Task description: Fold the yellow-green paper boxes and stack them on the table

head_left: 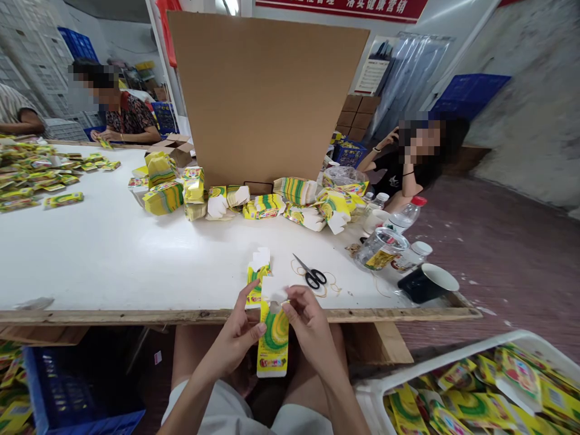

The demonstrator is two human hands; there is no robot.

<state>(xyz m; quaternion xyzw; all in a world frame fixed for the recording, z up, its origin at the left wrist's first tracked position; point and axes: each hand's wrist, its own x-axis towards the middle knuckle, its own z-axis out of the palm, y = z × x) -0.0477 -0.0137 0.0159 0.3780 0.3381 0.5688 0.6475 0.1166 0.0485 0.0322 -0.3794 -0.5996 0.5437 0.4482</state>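
Observation:
Above my lap, at the table's front edge, I hold a yellow and green printed carton (273, 338) with its white top flap raised. My left hand (238, 332) grips the left side, thumb on the front face. At the upper right corner, my right hand (308, 317) pinches the edge near the flap. Just behind lies another yellow carton (259, 272) on the white table. Black-handled scissors (312, 275) rest to its right among loose rubber bands (334, 284).
Bundles of flat cartons (294, 190) line the table before a large cardboard sheet (267, 96). Bottles, a clear jar (383, 248) and a dark cup (426, 283) stand right. A white bin (385, 386) of cartons is lower right, a blue crate (81, 386) lower left. Other people sit across.

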